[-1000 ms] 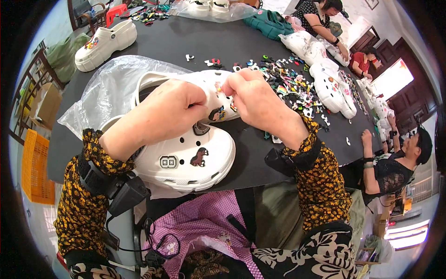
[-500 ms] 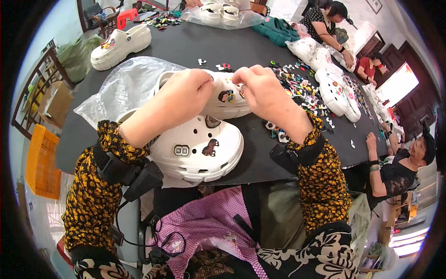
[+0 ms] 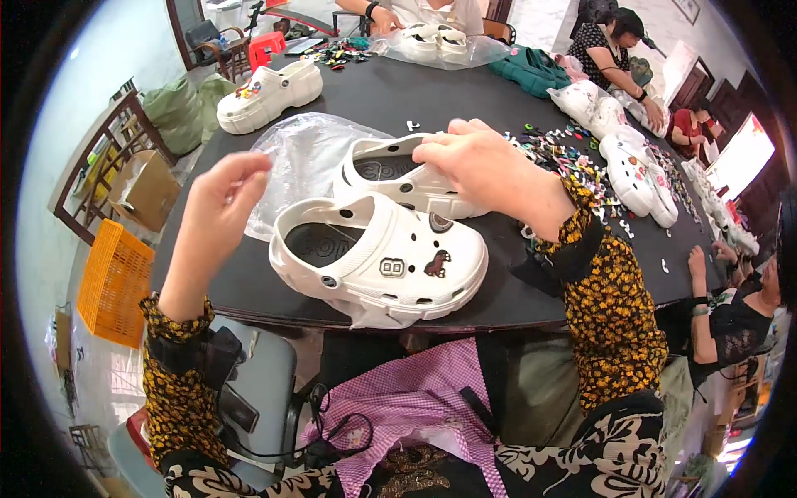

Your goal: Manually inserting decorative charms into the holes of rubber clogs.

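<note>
Hands (image 3: 494,170), 2, near 2 white clogs (image 3: 390,232), 1 showing 3 charms (image 3: 437,264).

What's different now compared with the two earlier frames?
The left hand has come away from the far white clog and swung left; whether it holds anything is unclear. The view also shifted, placing things further right in the picture. The right hand stays at the far clog, and the near white clog keeps its brown horse charm.
</note>
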Action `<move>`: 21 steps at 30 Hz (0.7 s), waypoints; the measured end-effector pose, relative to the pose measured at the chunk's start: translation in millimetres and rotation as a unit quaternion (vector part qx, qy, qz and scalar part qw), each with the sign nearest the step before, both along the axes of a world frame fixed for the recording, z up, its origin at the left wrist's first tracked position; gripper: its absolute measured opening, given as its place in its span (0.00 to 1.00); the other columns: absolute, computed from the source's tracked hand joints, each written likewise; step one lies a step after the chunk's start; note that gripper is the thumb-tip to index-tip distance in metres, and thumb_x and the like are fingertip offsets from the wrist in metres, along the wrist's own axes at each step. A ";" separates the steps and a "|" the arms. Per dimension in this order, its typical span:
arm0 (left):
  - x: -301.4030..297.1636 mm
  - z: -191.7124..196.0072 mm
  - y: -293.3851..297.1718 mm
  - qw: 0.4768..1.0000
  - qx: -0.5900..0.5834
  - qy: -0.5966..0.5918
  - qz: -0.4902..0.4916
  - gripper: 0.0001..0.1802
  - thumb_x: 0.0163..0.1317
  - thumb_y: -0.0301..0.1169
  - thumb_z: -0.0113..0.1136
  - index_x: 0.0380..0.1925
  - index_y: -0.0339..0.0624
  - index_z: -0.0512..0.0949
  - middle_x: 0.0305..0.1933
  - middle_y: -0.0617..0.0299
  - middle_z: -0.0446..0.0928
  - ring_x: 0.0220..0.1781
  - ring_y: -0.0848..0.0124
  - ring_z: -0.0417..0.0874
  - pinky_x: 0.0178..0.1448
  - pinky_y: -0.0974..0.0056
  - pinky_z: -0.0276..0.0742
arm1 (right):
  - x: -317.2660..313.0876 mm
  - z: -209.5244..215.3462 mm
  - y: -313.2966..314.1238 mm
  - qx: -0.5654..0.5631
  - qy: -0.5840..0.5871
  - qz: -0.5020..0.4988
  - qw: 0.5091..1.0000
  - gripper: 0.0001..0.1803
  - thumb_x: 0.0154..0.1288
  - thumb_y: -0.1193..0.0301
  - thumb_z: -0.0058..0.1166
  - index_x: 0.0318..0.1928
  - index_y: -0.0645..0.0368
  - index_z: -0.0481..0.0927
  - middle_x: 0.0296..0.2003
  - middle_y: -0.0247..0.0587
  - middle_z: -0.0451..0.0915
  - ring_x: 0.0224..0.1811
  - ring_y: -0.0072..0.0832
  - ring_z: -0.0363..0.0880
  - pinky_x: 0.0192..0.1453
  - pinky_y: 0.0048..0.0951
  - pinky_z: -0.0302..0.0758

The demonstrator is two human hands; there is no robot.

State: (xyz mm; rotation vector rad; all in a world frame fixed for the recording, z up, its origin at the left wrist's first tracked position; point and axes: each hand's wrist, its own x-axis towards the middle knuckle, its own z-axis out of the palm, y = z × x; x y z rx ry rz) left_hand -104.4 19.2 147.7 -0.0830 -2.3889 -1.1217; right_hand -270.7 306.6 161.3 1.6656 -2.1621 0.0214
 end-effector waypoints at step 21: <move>-4.6 -27.4 -13.7 0.957 -0.241 0.078 0.138 0.20 0.59 0.27 0.60 0.52 0.34 0.73 0.63 0.50 0.69 0.63 0.59 0.70 0.65 0.59 0.65 | 45.9 32.5 -19.0 0.127 -0.271 0.057 0.952 0.20 0.56 0.53 0.58 0.40 0.55 0.83 0.35 0.55 0.75 0.44 0.49 0.73 0.49 0.44 0.70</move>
